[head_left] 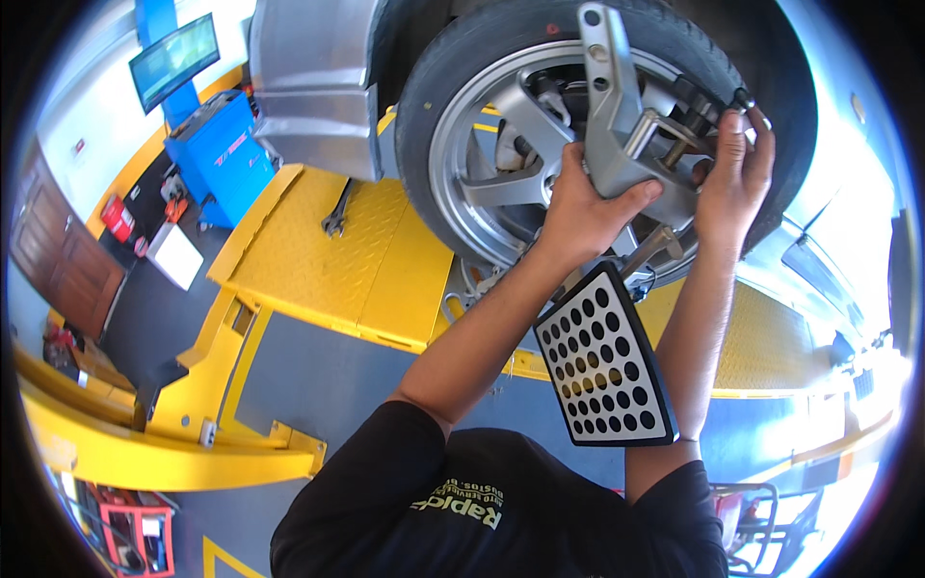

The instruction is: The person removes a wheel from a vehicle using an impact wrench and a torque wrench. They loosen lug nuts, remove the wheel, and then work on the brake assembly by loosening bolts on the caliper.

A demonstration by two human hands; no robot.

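Note:
A grey metal wheel clamp [610, 106] lies against the face of a car wheel with silver spokes [515, 111] and a black tyre [420, 144]. My left hand [602, 212] grips the clamp's body, its thumb across the front and its other fingers hidden behind. Higher up on the right, my right hand [734, 178] holds the clamp's side arm, with fingertips by a small black knob [742, 98]. From the clamp's lower end hangs a square target board [605, 361], white with black dots and a black frame, tilted between my forearms. Whether the clamp's claws touch the tyre cannot be seen.
The wheel stands over a yellow lift ramp [318, 260], where a wrench [337, 212] lies. Yellow lift beams [173, 460] run along the left. Farther off are a blue cabinet [222, 154], a screen [175, 63], a fire extinguisher [118, 218] and a red cart [135, 530].

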